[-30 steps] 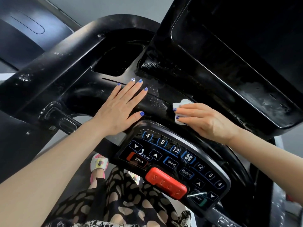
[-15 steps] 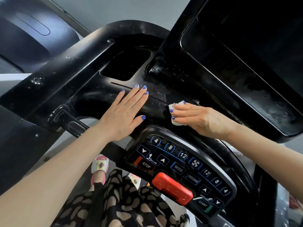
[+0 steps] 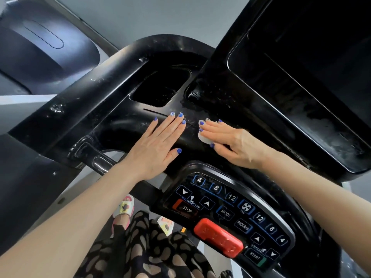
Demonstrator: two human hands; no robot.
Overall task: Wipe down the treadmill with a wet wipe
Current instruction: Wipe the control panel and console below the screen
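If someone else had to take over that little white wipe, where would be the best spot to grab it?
Probably the bunched white edge of the wet wipe that sticks out past the right hand's fingertips, approached from the left hand's side. The rest lies pressed flat beneath the palm against the black console.

Left grip (image 3: 155, 146) flat, fingers straight — right grip (image 3: 230, 143) palm down, fingers extended.

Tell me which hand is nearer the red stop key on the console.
Left. The left hand lies flat on the console up-left of the red stop key; the right hand, pressing the wet wipe, sits slightly farther, straight above it.
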